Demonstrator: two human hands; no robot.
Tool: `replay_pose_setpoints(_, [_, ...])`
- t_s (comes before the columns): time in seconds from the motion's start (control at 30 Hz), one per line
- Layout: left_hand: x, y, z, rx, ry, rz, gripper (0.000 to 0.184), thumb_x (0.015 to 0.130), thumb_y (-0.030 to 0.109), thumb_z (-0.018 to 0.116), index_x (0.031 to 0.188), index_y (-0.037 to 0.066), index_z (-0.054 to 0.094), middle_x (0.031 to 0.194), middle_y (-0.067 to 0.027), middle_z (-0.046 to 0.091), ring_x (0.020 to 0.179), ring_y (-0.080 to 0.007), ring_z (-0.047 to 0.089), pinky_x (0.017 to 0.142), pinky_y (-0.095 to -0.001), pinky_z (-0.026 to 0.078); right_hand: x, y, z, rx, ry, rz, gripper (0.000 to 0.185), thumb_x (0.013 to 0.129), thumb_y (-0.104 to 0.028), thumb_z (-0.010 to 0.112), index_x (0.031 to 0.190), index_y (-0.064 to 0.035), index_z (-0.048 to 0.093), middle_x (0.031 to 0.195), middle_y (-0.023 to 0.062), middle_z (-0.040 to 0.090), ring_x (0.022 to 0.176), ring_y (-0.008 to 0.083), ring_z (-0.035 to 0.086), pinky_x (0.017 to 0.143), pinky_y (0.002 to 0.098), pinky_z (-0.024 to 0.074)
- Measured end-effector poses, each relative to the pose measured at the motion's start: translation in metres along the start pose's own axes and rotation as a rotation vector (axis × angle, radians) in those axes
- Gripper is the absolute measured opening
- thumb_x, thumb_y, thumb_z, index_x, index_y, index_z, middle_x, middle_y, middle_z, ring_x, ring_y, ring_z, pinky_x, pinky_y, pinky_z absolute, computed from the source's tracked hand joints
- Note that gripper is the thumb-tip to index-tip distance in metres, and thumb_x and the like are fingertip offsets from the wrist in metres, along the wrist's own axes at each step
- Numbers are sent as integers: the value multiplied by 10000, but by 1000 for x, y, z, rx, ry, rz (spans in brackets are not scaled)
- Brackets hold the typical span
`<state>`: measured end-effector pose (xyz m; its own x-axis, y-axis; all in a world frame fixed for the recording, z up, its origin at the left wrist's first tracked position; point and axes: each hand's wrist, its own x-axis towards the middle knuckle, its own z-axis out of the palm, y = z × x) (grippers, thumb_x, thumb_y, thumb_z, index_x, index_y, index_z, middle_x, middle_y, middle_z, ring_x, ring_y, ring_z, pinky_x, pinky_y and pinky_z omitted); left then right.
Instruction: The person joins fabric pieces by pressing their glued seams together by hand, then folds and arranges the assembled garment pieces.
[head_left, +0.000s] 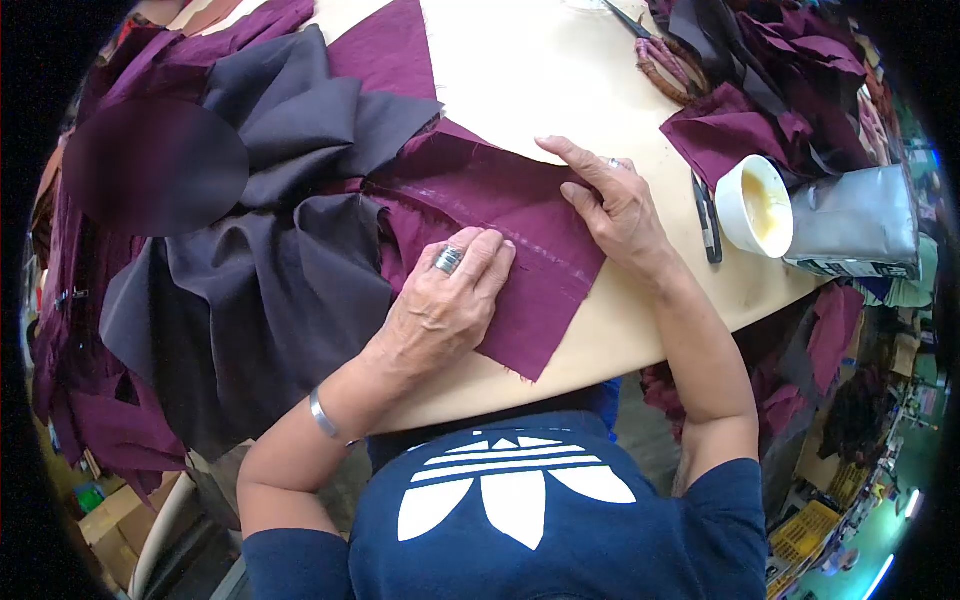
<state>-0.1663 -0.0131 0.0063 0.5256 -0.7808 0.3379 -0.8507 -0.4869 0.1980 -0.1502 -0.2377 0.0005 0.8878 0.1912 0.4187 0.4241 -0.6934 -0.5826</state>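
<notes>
The left hand [450, 300] rests on the maroon cloth [540, 310] with its fingers laid close together, but its thumb is hidden, so I cannot tell whether it pinches a fold. The right hand [620, 205] is spread, index finger stretched out near the cloth's far edge and thumb apart from it, with nothing seen gripped between these 2. The maroon cloth lies on the desk [520, 60], under the left hand and reaching to the right hand. It could skew or pucker, I judge, if the bunched dark cloth [310, 270] to the left of the left hand drags on it, since only the left hand clearly bears down. A wide swing of the right hand outward might also tip the white bowl [733, 218] to its right, and the yellowish contents [765, 205] could then stain the fabric. The black pen-like tool [707, 218], between the right hand and that bowl, could get knocked too. The cloth's long axis slants from just beyond the left hand, nearer the body toward the right, and a pale line [530, 238] follows that slant between the 2 hands; 1 corner points toward the body, nearer it than the left hand's fingers.
</notes>
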Motion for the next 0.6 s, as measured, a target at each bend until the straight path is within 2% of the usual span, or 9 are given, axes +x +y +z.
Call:
replay_pose_setpoints(0.03, [0, 0, -2, 0, 2, 14, 457, 697, 46, 556, 1149, -12, 530, 1127, -137, 497, 1053, -264, 511, 833, -367, 433, 0, 0, -1, 8, -5, 8, 536, 776, 0, 570, 1262, -215, 507, 812, 87, 631, 691, 223, 584, 717, 332, 377])
replay_pose_setpoints(0.2, [1, 4, -5, 32, -80, 72, 429, 739, 82, 527, 1168, 63, 546, 1165, -106, 500, 1080, -257, 503, 890, -392, 394, 2, -1, -3, 21, -55, 64, 546, 775, -7, 578, 1272, -215, 495, 786, 100, 623, 691, 234, 585, 725, 343, 392])
replay_pose_setpoints(0.33, [1, 3, -4, -34, -66, 130, 405, 765, 114, 498, 1164, 119, 565, 1172, -85, 514, 1101, -251, 498, 939, -405, 350, 13, -5, -10, -120, -179, 56, 594, 780, -25, 585, 1322, -214, 431, 857, 108, 634, 695, 255, 576, 742, 366, 418])
replay_pose_setpoints(0.4, [3, 0, -8, -109, -41, 47, 419, 719, 36, 526, 1136, 51, 562, 1125, -118, 529, 1095, -293, 495, 935, -403, 390, 24, -17, -11, -239, -199, 49, 613, 778, -11, 594, 1333, -206, 421, 950, 109, 643, 673, 254, 553, 773, 360, 433])
replay_pose_setpoints(0.5, [3, -9, -7, -53, 44, -70, 421, 660, -49, 548, 1080, -29, 561, 1053, -153, 536, 1068, -332, 500, 914, -390, 443, 39, -19, 4, -133, -211, 48, 656, 778, -15, 593, 1358, -228, 373, 891, 132, 633, 667, 279, 559, 748, 373, 449])
replay_pose_setpoints(0.6, [-1, -14, -2, -37, 92, -45, 404, 662, -35, 556, 1066, -24, 571, 1037, -148, 539, 1047, -322, 513, 918, -389, 443, 37, -12, 25, -68, -82, -39, 630, 778, -4, 589, 1340, -221, 404, 793, 143, 605, 631, 277, 538, 706, 373, 459])
